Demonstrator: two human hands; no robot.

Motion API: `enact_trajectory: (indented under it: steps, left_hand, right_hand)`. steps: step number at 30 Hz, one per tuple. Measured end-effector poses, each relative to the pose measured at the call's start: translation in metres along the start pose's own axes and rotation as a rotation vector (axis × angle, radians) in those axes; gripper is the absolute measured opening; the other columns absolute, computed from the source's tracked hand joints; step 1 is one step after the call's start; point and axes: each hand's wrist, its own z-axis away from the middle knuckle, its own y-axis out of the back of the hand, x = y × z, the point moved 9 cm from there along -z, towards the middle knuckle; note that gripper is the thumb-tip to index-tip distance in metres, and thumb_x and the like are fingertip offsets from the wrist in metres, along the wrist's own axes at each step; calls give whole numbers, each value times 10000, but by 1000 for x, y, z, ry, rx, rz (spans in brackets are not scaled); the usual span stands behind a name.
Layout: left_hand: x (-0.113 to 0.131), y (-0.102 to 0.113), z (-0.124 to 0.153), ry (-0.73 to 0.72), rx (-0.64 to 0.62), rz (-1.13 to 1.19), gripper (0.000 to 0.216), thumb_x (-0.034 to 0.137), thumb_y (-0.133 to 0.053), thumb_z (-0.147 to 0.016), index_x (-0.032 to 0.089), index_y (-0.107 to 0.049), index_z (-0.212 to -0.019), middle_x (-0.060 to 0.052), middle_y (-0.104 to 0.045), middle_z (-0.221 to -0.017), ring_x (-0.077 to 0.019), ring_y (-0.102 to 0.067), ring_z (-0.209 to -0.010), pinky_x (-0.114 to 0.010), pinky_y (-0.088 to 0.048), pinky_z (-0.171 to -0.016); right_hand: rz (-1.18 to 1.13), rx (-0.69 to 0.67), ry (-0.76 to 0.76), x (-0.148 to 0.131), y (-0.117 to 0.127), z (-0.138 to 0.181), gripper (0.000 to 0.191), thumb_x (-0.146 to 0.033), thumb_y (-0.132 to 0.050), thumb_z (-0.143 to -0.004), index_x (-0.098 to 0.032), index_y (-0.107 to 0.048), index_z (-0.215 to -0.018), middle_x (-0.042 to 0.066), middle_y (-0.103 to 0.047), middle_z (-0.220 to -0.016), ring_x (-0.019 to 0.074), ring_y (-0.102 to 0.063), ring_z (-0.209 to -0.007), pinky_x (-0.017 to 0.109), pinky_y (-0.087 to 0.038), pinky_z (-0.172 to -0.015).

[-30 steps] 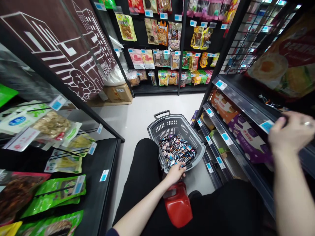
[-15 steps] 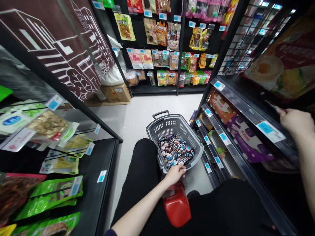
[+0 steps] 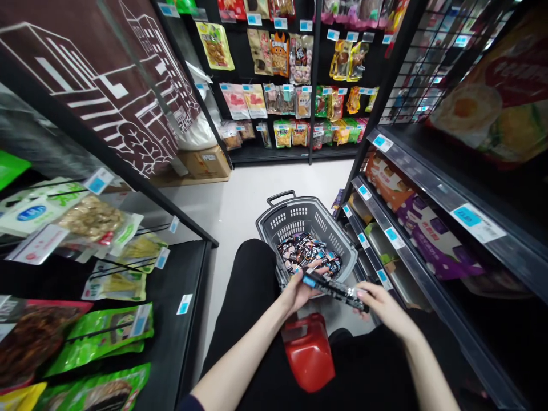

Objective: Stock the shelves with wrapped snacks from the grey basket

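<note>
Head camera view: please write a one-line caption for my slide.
Left hand and right hand hold a row of dark snack packets near a grey basket of loose packets, between shop shelves.

Bright even light, warped edges.

The white floor (image 3: 244,194) is open between the left shelf (image 3: 171,297) and the right shelves (image 3: 411,177), all the way to the far rack of snack bags (image 3: 274,74). The grey basket (image 3: 274,228) sits on the floor, tight against the right shelves. Its far half is open from above. Over its near rim, the left hand (image 3: 299,288) and right hand (image 3: 381,305) hold a long pack (image 3: 334,288) across, blocking that way in. A cardboard box (image 3: 205,162) stands far left.
</note>
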Motion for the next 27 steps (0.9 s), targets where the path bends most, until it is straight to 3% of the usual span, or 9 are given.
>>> enact_trajectory:
  steps: [2, 6, 12, 16, 22, 27]
  left_hand:
    - [6, 10, 3, -14, 116, -65, 580, 447, -649, -707, 118, -527, -1168, -180, -591, -1153, -268, -618, -941, -424, -485, -818]
    - [8, 26, 5, 4, 287, -192, 461, 293, -693, -693, 71, -570, -1078, -183, -662, -997, -233, -659, -800, -305, -531, -664]
    - [4, 26, -1, -33, 289, -163, 438, 278, -702, -697, 95, -554, -1066, -188, -617, -1116, -253, -648, -899, -317, -539, -720]
    - [12, 29, 0, -118, 338, -161, 436, 287, -691, -712, 118, -537, -1083, -183, -567, -1203, -266, -621, -979, -336, -529, -779]
    - [14, 25, 1, -131, 324, -187, 492, 338, -678, -719, 129, -531, -1140, -182, -545, -1232, -302, -566, -1073, -373, -513, -812]
    - [13, 23, 1, -111, 312, -226, 570, 378, -669, -718, 164, -489, -1214, -169, -516, -1270, -291, -593, -1021, -358, -535, -737]
  right_hand:
    - [-94, 16, -30, 30, -13, -12, 348, -513, -561, -756, -170, -586, -804, 5, -618, -599, 128, -522, -443, 256, -421, -472]
    - [-152, 222, -33, 64, -6, -19, 361, -494, -696, -626, -170, -570, -724, -22, -575, -511, 112, -470, -372, 241, -387, -401]
    - [-157, 341, -54, 79, 4, -19, 387, -518, -697, -611, -166, -537, -634, -1, -574, -440, 116, -458, -321, 222, -331, -338]
    - [-154, 340, -43, 78, 2, -24, 388, -528, -673, -643, -161, -545, -635, 6, -580, -442, 126, -480, -325, 225, -337, -341]
    - [-178, 298, -19, 74, 2, -27, 360, -503, -674, -659, -162, -559, -647, 10, -596, -469, 137, -504, -354, 251, -391, -392]
    - [-189, 325, -55, 84, 5, -27, 381, -522, -652, -672, -158, -541, -675, 5, -582, -457, 84, -385, -290, 220, -292, -327]
